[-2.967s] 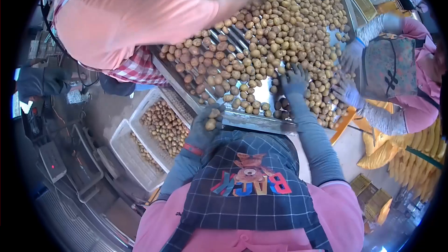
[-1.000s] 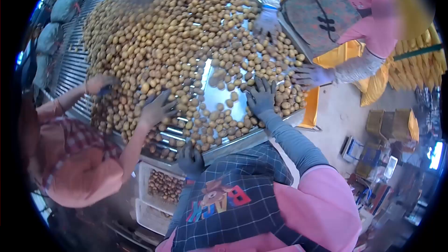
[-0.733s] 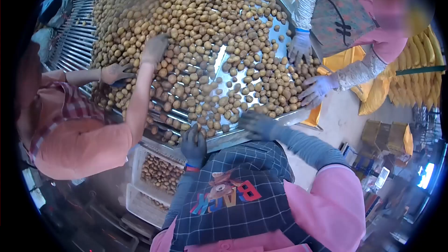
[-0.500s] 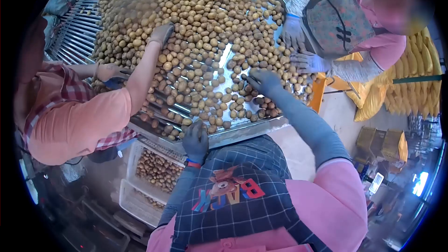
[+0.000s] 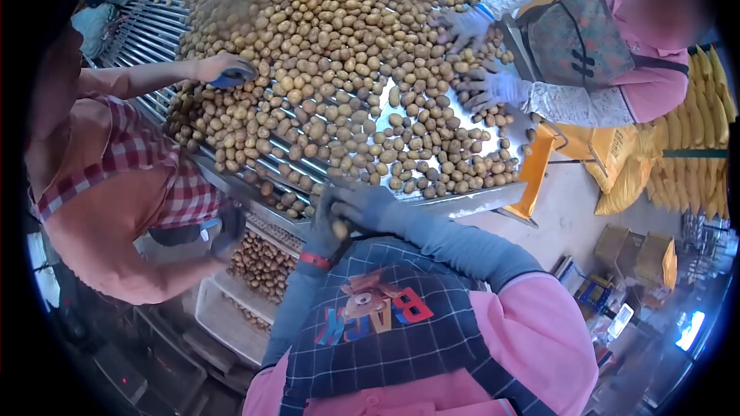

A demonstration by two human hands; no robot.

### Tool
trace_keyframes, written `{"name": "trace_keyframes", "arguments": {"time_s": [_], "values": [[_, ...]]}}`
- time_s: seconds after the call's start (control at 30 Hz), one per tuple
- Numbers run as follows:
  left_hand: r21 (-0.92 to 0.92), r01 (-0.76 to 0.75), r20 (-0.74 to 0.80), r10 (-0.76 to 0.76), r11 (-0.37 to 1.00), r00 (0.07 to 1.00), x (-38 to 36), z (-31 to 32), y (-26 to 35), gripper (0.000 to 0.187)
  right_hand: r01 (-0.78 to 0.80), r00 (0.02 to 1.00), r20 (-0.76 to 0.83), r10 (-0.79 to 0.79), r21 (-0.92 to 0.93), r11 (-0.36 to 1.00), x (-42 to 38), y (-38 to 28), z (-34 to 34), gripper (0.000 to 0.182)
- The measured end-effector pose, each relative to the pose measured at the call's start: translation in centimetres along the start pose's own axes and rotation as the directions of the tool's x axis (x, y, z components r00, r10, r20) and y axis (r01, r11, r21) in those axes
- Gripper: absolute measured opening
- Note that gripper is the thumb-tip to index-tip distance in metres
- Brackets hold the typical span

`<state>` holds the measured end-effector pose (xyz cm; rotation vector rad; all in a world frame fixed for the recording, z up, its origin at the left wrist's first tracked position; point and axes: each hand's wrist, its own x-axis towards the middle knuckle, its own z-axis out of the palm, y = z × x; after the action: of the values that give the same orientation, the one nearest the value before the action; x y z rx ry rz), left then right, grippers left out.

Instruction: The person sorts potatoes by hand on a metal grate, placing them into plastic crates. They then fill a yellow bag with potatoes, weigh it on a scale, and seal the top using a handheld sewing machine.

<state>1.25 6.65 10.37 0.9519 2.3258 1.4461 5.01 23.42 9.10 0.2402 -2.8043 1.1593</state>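
My left hand [image 5: 324, 233], in a dark grey glove, is at the near rim of the metal sorting table [image 5: 470, 202]. A potato [image 5: 340, 229] shows against its palm, with the fingers curled beside it. My right hand [image 5: 368, 209], in a grey glove, reaches across to the left hand. Its fingers are stretched out just above that potato, and their tips overlap the left hand. Beyond both hands, many loose potatoes [image 5: 331, 46] cover the table, thinning out over bare metal and slots near me.
A co-worker's blue-gloved hand [image 5: 233, 75] is over the potatoes at left; their other hand [image 5: 228, 235] hangs near crates [image 5: 223, 306] of potatoes below. Another co-worker's gloved hands [image 5: 497, 88] touch potatoes at right. An orange chute [image 5: 536, 173] and yellow sacks [image 5: 620, 173] stand beyond.
My right hand has drawn back from the potatoes to my left hand. The left co-worker has lowered one arm toward the crates. The right co-worker's hands have spread over the potatoes.
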Motion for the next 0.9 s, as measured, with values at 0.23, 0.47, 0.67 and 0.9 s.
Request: {"name": "trace_keyframes", "arguments": {"time_s": [0.23, 0.47, 0.67, 0.9], "values": [[-0.554, 0.493, 0.758, -0.162, -0.671, 0.632, -4.0, 4.3, -7.0, 0.024, -0.246, 0.828, 0.481, 0.288, -0.15, 0.958, 0.6, -1.7, -4.0, 0.026], [-0.626, 0.663, 0.769, -0.18, -0.411, 0.614, -3.1, 5.3, -8.0, 0.043, -0.156, 0.926, 0.354, 0.129, 0.049, 0.986, -4.3, 1.3, -2.1, 0.036], [-0.349, 0.37, 0.7, 0.023, -0.861, 0.714, 0.2, 4.7, -3.0, 0.043, -0.393, 0.885, 0.12, 0.449, -0.323, 0.861, -2.2, 9.6, -1.6, 0.031], [-0.801, 0.25, 0.445, -0.261, -0.545, 0.857, 0.9, 4.7, -0.3, 0.051, -0.513, 0.858, 0.174, 0.483, 0.245, 0.823, -0.7, 5.2, -3.5, 0.036]]}}
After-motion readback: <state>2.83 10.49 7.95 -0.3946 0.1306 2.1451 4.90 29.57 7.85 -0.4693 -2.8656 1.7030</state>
